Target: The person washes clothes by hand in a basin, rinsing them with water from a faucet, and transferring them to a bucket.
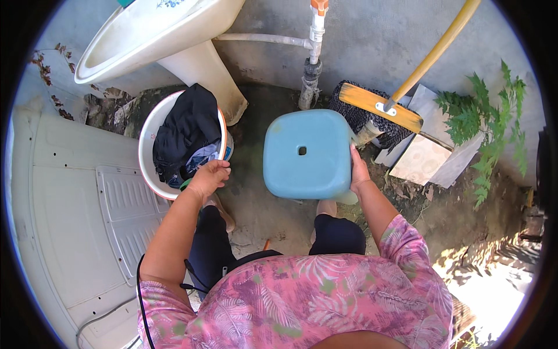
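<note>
While the right hand (360, 170), its grip unclear, lies along the right edge of the blue stool (308, 174), the left hand (210, 179) curls loosely beside the rim of the white tub (149, 132) of dark clothes (189, 125); I cannot tell whether it holds anything. The stool sits right of the tub.

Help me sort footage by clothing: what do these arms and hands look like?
Left hand and right hand are ungloved, forearms bare. The short pink sleeves carry pale leaf prints and purplish markings; a black cable runs along the left one.
</note>
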`<state>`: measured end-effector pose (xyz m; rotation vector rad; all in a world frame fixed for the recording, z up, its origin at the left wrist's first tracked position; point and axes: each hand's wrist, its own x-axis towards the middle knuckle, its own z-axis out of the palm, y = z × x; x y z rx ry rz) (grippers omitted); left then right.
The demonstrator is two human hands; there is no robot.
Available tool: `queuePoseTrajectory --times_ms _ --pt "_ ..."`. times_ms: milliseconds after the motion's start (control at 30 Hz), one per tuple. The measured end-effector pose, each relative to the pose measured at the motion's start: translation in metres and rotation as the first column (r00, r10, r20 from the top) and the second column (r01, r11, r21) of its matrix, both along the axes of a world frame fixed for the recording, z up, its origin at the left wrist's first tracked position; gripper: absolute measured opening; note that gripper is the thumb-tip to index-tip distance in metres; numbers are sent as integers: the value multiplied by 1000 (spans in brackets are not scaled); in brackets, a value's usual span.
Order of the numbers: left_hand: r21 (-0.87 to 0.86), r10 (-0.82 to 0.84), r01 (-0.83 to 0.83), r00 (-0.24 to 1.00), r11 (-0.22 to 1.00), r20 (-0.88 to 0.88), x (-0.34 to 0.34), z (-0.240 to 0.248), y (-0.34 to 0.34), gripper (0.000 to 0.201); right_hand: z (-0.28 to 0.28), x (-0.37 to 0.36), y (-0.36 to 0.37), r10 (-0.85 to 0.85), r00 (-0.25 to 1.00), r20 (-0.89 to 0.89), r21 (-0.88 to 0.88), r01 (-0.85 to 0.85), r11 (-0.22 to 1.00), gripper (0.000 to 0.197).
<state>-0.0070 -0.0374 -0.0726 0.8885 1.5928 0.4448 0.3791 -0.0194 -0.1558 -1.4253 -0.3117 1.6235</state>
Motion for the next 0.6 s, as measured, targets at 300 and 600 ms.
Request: queuePoseTrajectory --times_ms 300,600 --pt "19 9 -9 1000 1000 -13 2 -7 20 27 -73 3 63 145 982 122 -144 -127 981 67" --pt "134 98 -99 995 986 13 -8 22 67 28 139 -39 162 -410 592 694 703 -436 562 64"
